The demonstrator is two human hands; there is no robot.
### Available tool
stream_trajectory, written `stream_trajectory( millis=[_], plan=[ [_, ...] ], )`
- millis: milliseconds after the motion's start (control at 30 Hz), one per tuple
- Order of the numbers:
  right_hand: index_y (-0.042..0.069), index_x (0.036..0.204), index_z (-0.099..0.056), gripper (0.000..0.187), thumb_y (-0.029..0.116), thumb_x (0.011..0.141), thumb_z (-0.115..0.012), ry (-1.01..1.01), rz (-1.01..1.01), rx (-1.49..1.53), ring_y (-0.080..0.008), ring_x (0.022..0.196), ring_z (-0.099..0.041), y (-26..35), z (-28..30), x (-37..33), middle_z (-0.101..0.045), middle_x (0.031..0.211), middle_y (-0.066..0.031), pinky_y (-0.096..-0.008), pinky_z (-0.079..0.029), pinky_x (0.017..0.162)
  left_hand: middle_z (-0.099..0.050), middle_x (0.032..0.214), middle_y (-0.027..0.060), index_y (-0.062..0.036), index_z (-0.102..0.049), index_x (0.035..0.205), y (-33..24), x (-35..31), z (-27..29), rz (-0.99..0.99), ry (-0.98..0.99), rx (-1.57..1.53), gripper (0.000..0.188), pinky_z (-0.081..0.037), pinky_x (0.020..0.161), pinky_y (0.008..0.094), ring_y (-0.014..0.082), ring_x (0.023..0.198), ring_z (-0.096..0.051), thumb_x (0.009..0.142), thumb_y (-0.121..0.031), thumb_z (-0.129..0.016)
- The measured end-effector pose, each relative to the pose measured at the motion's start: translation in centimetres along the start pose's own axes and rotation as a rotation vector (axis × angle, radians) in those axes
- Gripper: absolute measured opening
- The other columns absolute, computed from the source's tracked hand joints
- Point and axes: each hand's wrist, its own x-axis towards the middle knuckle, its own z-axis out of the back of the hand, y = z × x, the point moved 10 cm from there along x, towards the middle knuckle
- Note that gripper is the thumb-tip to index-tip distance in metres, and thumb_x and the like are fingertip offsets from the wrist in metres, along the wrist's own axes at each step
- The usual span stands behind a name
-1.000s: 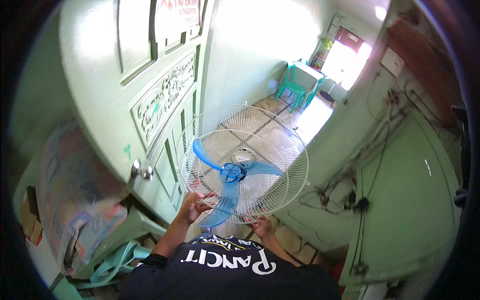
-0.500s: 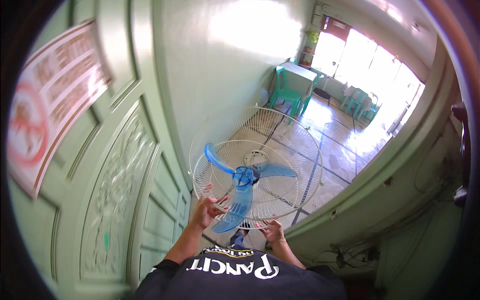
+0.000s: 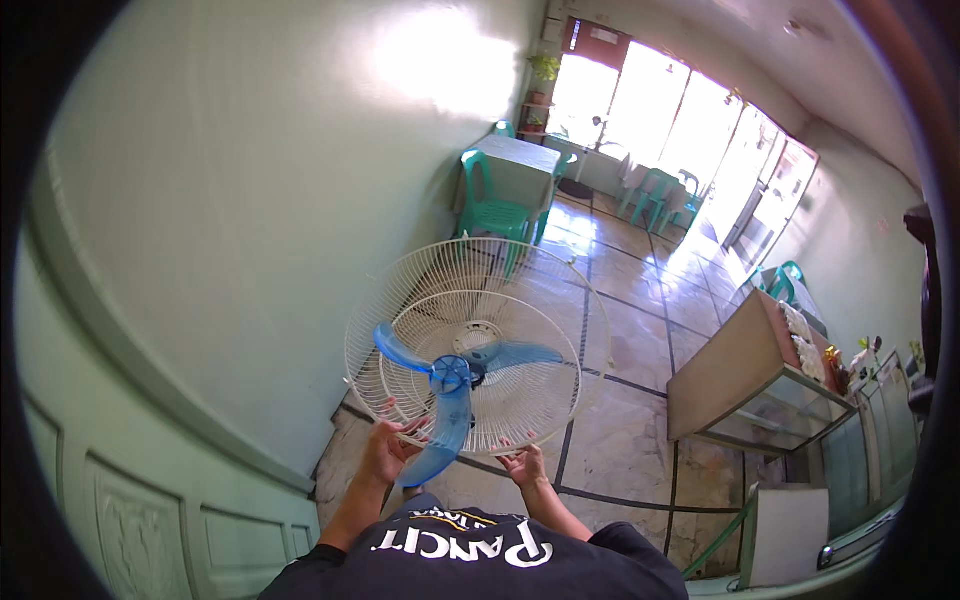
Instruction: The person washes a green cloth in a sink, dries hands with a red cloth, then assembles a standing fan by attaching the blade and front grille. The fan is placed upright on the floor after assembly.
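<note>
A round white wire fan guard [image 3: 545, 405] is held out in front of me, with a blue three-bladed fan blade [image 3: 450, 376] lying in it. One of its blades reaches down past the guard's near rim, between my hands. My left hand [image 3: 388, 452] grips the near left of the rim, its fingers curled at the wires beside that blade. At the near right of the rim, my right hand [image 3: 526, 466] holds the guard from beneath with bent fingers. A pale round plate [image 3: 477, 336] shows in the guard's middle, partly behind the blades.
A green panelled door [image 3: 140, 520] stands at my near left, against a pale green wall [image 3: 250, 200]. Farther ahead are a table [image 3: 515, 155] and green plastic chairs [image 3: 495, 212]. A glass-fronted display cabinet [image 3: 740, 370] stands on the right of the tiled floor [image 3: 625, 440].
I have moved forward past the doorway, and my view has turned to the right. The display cabinet has come into sight. Both hands still hold the guard with the blade.
</note>
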Motion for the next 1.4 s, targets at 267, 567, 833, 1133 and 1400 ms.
stream_trajectory(
  millis=[267,567,833,1133,1400],
  plan=[
    [0.026,0.145,-0.011,0.087,-0.003,0.071,-0.047,-0.16,0.2,0.093,-0.0424,0.116,-0.045,14.0,1.8,12.0,-0.032,0.13,-0.0288,-0.0632,-0.047,0.09,-0.054,0.124,0.0246,-0.0234,-0.027,0.143,-2.3,25.9,-2.6,0.084,0.042,0.134,0.072,-0.052,0.088,0.0484,0.0349,0.108,-0.058,0.077,-0.015,-0.055],
    [0.031,0.144,-0.013,0.087,0.0,0.071,-0.049,-0.554,0.522,0.283,-0.0397,0.113,-0.044,28.6,9.1,16.0,-0.033,0.122,-0.0268,-0.0651,-0.05,0.081,-0.053,0.122,0.0278,-0.0263,-0.017,0.148,1.0,52.0,-11.7,0.226,0.067,0.186,0.082,-0.056,0.081,0.0459,0.0341,0.098,-0.062,0.076,-0.016,-0.056],
    [0.031,0.143,-0.012,0.09,0.001,0.068,-0.052,-0.731,0.708,0.38,-0.0375,0.11,-0.046,43.4,15.5,22.6,-0.035,0.12,-0.027,-0.0611,-0.052,0.078,-0.055,0.121,0.0254,-0.0251,-0.016,0.148,14.3,71.7,-22.0,0.308,0.122,0.148,0.082,-0.056,0.082,0.0435,0.0353,0.097,-0.062,0.077,-0.016,-0.056],
    [0.033,0.144,-0.011,0.09,0.0,0.069,-0.051,-0.615,0.675,0.414,-0.0376,0.112,-0.047,66.9,15.5,36.5,-0.034,0.123,-0.0268,-0.0615,-0.051,0.082,-0.056,0.119,0.0263,-0.0207,-0.015,0.147,28.6,91.6,-33.4,0.422,0.132,0.04,0.081,-0.055,0.085,0.0451,0.0361,0.101,-0.062,0.078,-0.016,-0.056],
    [0.03,0.144,-0.013,0.093,-0.005,0.067,-0.051,-0.462,0.692,0.348,-0.0375,0.112,-0.047,89.0,15.3,52.8,-0.03,0.127,-0.0258,-0.0632,-0.05,0.082,-0.054,0.122,0.0253,-0.024,-0.012,0.148,40.3,110.8,-45.3,0.307,0.127,0.107,0.086,-0.056,0.083,0.0463,0.036,0.101,-0.061,0.077,-0.017,-0.06]
  ],
)
